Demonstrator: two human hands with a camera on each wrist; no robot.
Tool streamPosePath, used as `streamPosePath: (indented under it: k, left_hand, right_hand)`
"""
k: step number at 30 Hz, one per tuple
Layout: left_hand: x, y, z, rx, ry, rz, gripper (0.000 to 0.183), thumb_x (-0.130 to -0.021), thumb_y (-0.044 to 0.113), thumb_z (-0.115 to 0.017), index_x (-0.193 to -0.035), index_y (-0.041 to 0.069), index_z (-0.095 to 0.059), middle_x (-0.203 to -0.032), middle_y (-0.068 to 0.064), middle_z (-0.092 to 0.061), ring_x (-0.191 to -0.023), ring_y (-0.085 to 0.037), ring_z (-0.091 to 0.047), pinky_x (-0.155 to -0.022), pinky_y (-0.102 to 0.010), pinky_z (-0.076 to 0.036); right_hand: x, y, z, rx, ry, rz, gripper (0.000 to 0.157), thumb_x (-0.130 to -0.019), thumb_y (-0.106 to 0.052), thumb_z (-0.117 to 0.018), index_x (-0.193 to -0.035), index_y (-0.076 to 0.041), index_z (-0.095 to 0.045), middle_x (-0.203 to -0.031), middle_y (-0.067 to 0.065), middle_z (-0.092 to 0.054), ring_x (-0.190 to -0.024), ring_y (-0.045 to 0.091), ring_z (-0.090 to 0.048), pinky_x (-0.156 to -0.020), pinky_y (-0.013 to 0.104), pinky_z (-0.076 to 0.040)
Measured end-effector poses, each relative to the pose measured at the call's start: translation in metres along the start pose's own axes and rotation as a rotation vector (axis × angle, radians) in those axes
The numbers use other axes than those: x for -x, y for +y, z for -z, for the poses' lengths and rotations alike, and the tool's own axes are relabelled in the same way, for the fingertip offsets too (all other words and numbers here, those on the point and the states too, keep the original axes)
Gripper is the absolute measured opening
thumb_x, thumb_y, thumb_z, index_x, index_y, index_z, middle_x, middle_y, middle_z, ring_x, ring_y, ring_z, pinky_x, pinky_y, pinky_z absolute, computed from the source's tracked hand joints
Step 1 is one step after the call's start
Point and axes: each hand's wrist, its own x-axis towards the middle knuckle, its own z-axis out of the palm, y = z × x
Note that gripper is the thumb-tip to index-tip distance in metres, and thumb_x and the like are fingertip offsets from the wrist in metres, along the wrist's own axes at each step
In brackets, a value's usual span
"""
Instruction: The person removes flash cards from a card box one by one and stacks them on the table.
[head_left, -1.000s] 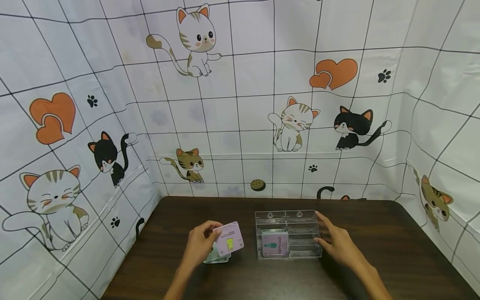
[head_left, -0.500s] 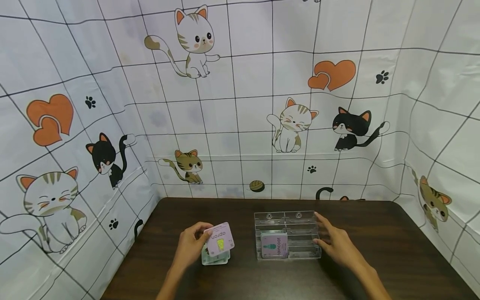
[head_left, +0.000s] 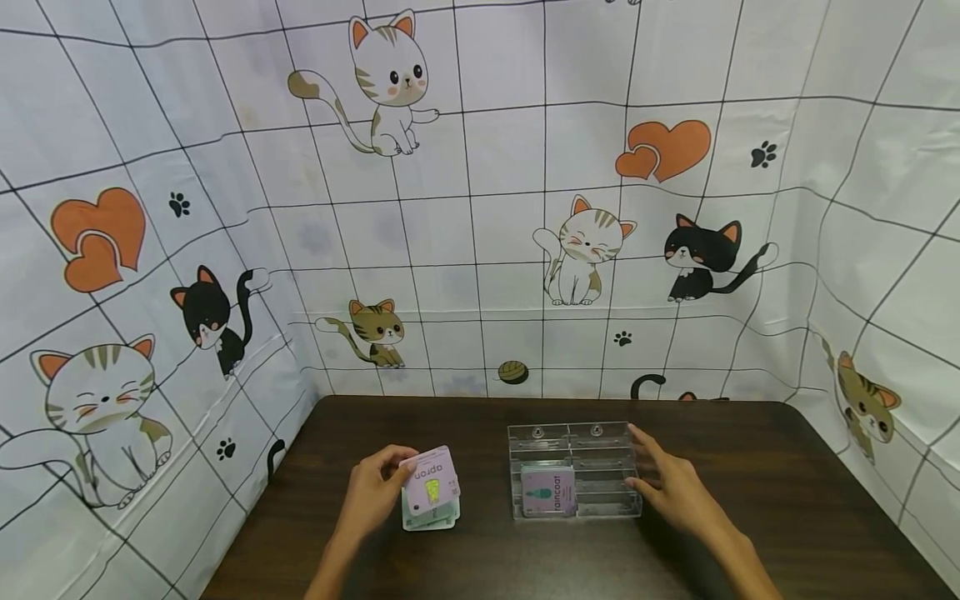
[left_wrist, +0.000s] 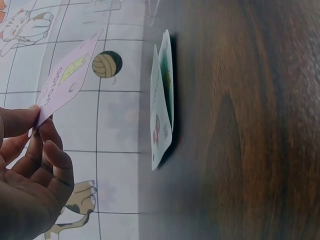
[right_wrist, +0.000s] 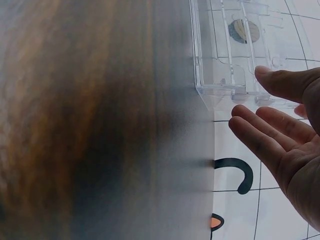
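Note:
My left hand [head_left: 372,490] pinches a pink card [head_left: 432,481] printed "apron" with a yellow picture, between thumb and fingers. In the left wrist view the card is raised clear of the table. Below it in the head view lie a few green cards [head_left: 433,518], stacked unevenly, partly covered by the pink one. A clear plastic card holder [head_left: 606,507] with two columns of tiers stands to the right. A pink "raincoat" card [head_left: 548,492] sits at the front of its left column. My right hand [head_left: 674,486] is at the holder's right side, fingers extended, thumb [right_wrist: 280,82] overlapping its edge.
The dark brown wooden table [head_left: 480,567] carries all of this. A white grid-patterned cloth [head_left: 442,233] with cartoon cats and hearts hangs behind the table and along both sides.
My left hand has moved left with the apron card, which now overlaps the green cards more from above. The right hand and the holder stay almost still.

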Motion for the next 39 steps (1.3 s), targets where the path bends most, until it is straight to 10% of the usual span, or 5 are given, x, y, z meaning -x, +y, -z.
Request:
streamPosePath:
  k: [39]
  left_hand:
    - [-0.002,-0.022,-0.001,-0.037,-0.037,0.052,0.01,-0.099,0.007,-0.076,-0.108,0.009,-0.079,-0.084,-0.002,-0.067,-0.073,-0.01,-0.053,-0.062,-0.022,-0.04]
  right_hand:
    - [0.001,-0.001,0.0,-0.005,-0.01,-0.013,0.088,-0.088,0.004,-0.083,-0.163,-0.002,-0.037,-0.139,0.039,-0.062,-0.11,0.05,-0.074,-0.083,0.043,-0.066]
